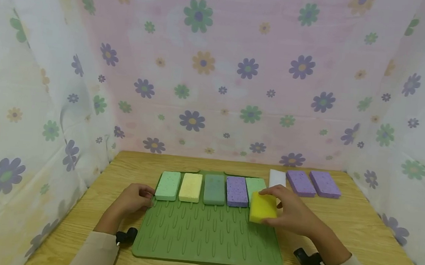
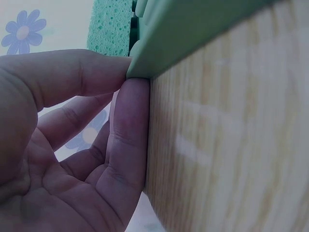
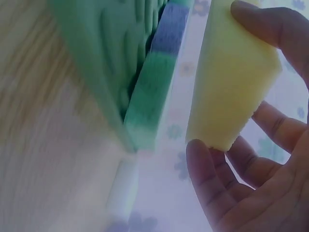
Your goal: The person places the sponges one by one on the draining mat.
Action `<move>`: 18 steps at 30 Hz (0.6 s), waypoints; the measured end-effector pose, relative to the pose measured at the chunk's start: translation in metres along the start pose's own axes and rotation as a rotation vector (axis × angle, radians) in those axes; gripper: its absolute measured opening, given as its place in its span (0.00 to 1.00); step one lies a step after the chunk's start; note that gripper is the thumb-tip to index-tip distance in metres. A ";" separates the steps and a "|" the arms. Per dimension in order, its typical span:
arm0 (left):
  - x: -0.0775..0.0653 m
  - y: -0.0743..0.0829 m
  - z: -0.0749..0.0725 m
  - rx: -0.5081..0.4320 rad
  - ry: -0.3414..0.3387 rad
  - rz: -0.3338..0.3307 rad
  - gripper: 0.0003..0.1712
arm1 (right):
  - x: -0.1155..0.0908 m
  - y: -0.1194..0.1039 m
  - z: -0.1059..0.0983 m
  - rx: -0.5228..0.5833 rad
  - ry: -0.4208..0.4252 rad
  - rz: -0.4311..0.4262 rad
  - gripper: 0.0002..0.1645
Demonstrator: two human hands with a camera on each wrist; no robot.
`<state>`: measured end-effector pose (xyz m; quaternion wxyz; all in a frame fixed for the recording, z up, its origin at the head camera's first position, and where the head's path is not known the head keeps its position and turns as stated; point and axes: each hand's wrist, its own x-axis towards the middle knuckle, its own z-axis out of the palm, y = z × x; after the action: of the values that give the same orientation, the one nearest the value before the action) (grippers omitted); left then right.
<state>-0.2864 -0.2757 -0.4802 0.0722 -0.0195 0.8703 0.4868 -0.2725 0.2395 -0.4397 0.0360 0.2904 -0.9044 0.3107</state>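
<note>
A yellow sponge (image 1: 262, 208) is in my right hand (image 1: 294, 209), gripped between thumb and fingertips above the right side of a green ridged silicone mat (image 1: 208, 236). The right wrist view shows the same sponge (image 3: 231, 77) held by its ends, clear of the mat. At the mat's left edge, my left hand (image 1: 134, 201) pinches the rim (image 2: 145, 63) between thumb and index finger. Along the mat's back lie a light green sponge (image 1: 168, 186), a pale yellow sponge (image 1: 191, 188), a dark green sponge (image 1: 214, 189), a purple sponge (image 1: 236, 191) and another light green sponge (image 1: 255, 184), partly hidden.
Off the mat at the back right of the wooden table (image 1: 354, 235) lie a white sponge (image 1: 277, 178), partly behind my right hand, and two purple sponges, one nearer (image 1: 301, 183) and one farther right (image 1: 325, 184). Flowered cloth (image 1: 217, 74) hangs around the table's back and sides.
</note>
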 end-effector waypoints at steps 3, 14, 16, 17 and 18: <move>0.000 -0.001 0.000 0.002 -0.002 0.003 0.21 | 0.004 -0.009 0.006 0.019 -0.017 -0.006 0.42; 0.000 0.002 -0.005 0.039 -0.013 0.022 0.22 | 0.021 -0.040 0.026 -0.030 -0.054 -0.070 0.39; 0.000 0.002 -0.004 0.042 -0.018 0.020 0.21 | 0.023 -0.043 0.030 -0.030 -0.075 -0.063 0.39; 0.000 0.002 -0.004 0.041 -0.022 0.020 0.21 | 0.024 -0.045 0.032 -0.023 -0.089 -0.058 0.40; -0.001 0.001 -0.003 0.039 -0.025 0.019 0.21 | 0.025 -0.047 0.033 -0.019 -0.103 -0.052 0.40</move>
<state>-0.2863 -0.2773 -0.4776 0.0789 -0.0036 0.8788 0.4706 -0.2633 0.1774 -0.4350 0.0001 0.3291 -0.9000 0.2858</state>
